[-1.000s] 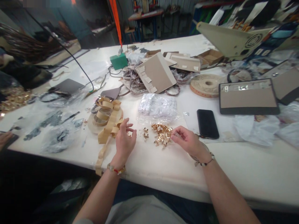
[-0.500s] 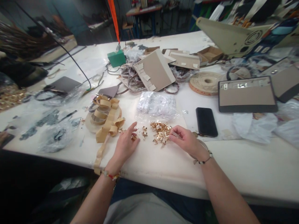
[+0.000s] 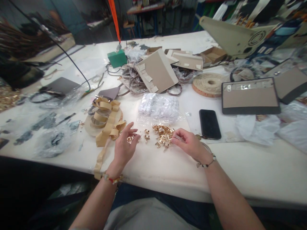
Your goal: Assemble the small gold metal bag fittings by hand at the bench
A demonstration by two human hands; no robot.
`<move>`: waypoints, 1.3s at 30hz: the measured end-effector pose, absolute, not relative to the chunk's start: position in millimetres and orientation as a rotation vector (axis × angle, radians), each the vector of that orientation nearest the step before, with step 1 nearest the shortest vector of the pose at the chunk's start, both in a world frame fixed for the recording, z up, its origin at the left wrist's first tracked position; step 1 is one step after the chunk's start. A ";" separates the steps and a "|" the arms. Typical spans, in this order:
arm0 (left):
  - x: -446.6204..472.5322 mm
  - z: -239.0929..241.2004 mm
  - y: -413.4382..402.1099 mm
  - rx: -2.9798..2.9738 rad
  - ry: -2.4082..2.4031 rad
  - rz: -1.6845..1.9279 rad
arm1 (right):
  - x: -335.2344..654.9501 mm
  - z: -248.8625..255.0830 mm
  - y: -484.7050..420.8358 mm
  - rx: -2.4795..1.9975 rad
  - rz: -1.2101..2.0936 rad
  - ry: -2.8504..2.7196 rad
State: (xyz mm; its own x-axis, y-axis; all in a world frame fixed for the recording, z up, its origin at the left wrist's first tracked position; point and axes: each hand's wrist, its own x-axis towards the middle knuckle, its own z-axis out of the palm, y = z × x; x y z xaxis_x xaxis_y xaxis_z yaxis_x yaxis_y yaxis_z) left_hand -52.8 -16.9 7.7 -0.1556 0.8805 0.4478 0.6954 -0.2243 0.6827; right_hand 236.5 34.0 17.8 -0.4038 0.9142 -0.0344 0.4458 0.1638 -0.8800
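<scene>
Table (image 3: 153, 169) white, cluttered; room (image 3: 177, 24) dim behind; left hand (image 3: 125, 143) fingers parted, right hand (image 3: 190, 144) pinching pale piece (image 3: 179, 138)

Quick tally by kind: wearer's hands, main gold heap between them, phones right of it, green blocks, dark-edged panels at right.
Hands, left hand and right hand: 2
Main gold heap (pieces overlap, uncountable): 1
Black phone: 1
Green block: 1
Dark-edged panels: 2
Total: 7
</scene>
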 end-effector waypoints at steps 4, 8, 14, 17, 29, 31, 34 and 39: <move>-33.8 12.8 -16.8 1.581 1.469 1.494 | 236.9 17.2 33.9 -1.287 1.179 -1.919; 3.0 19.3 -9.2 1.806 1.099 1.387 | 236.5 16.0 33.0 -1.237 1.257 -1.837; 45.5 15.4 22.6 2.506 0.829 1.264 | 235.1 19.3 33.2 -1.014 1.444 -1.561; 49.8 6.9 31.3 2.641 0.724 1.301 | 236.5 18.2 34.2 -1.029 1.471 -1.507; 43.8 -1.6 28.5 2.513 1.030 1.589 | 240.5 12.5 32.5 -0.829 1.693 -1.416; 43.4 -3.0 27.1 2.449 1.067 1.558 | 240.2 13.2 32.3 -0.847 1.671 -1.434; 42.4 -6.2 25.0 2.355 1.062 1.503 | 238.9 13.2 32.2 -0.868 1.692 -1.441; 41.6 -8.7 20.4 2.313 1.029 1.484 | 237.3 14.7 32.5 -0.925 1.657 -1.433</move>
